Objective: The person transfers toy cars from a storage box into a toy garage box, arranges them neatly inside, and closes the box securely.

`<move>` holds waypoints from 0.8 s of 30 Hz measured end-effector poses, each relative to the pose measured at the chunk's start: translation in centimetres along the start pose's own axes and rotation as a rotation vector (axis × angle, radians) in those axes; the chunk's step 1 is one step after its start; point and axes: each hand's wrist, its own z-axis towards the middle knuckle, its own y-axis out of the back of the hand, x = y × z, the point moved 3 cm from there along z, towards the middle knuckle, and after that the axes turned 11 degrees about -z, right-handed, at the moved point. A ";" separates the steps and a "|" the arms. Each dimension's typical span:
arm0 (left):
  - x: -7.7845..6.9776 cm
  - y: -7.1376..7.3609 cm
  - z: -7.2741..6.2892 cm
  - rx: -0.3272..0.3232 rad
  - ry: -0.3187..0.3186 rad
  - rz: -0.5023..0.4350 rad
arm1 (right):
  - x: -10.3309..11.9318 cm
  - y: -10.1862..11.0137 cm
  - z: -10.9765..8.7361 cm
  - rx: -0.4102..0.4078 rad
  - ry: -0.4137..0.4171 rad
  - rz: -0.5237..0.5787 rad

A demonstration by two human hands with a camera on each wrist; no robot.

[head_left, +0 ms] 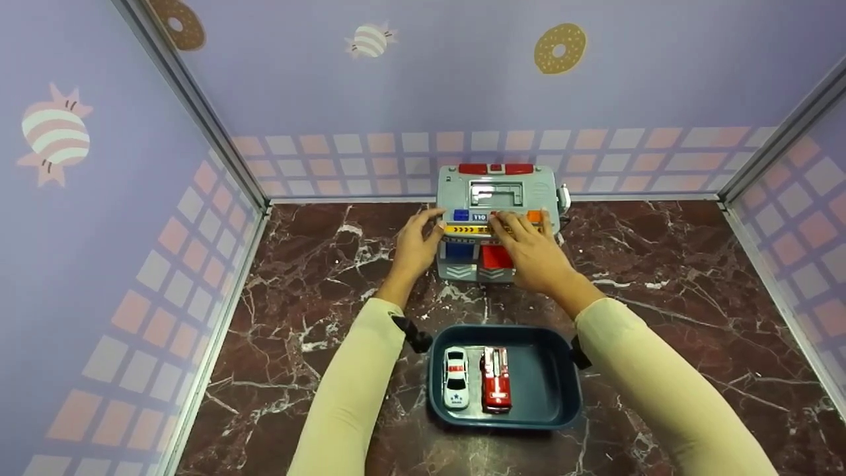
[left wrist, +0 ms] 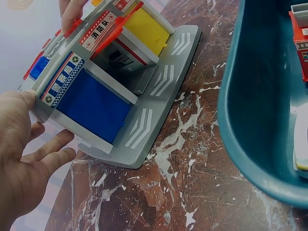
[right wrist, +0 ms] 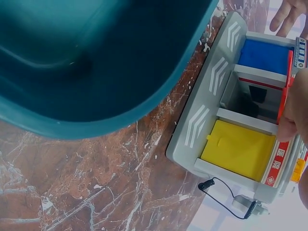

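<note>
A grey toy garage station [head_left: 496,198] stands at the back wall, with a blue door [left wrist: 94,106], a red door [head_left: 496,256] and a yellow door [right wrist: 238,149] along its front. The red door is raised and juts out, showing the bay behind it; the blue and yellow doors are down. My left hand [head_left: 418,244] touches the roof's left edge with its thumb, its other fingers spread beside the wall. Over the roof's front rests my right hand [head_left: 532,251], its fingertips near the red button [left wrist: 73,29] above the raised door. That hand partly covers the orange button [head_left: 534,216].
A dark teal tray [head_left: 548,423] sits in front of the station, between my forearms. It holds a white police car [head_left: 456,378] and a red fire truck [head_left: 497,380]. A small wired handset [right wrist: 250,207] hangs on the station's right side. Patterned panels [head_left: 423,86] enclose the marbled tabletop [head_left: 317,284].
</note>
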 end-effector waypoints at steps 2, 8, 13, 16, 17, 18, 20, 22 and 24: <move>0.0 0.0 0.0 0.001 0.001 -0.002 | 0.0 0.1 0.0 0.009 0.002 0.000; 0.0 0.1 -0.1 0.009 0.000 -0.003 | -0.1 0.3 -0.1 0.018 0.005 0.010; -0.1 0.1 -0.1 0.016 0.003 0.002 | -0.2 0.4 -0.2 0.004 0.012 0.013; -0.1 0.2 -0.1 0.015 0.006 0.004 | -0.3 0.4 -0.2 0.002 0.013 0.015; -0.1 0.2 -0.1 0.013 0.005 0.002 | -0.3 0.4 -0.2 0.003 0.013 0.016; -0.1 0.2 -0.1 0.010 0.002 0.002 | -0.3 0.4 -0.3 0.003 0.013 0.015; -0.1 0.2 -0.1 0.008 0.000 0.001 | -0.4 0.4 -0.3 0.003 0.015 0.015; -0.1 0.2 -0.1 0.008 0.000 -0.003 | -0.4 0.4 -0.4 0.003 0.017 0.015; -0.1 0.1 -0.1 0.009 0.004 -0.003 | -0.5 0.5 -0.5 -0.002 0.019 0.015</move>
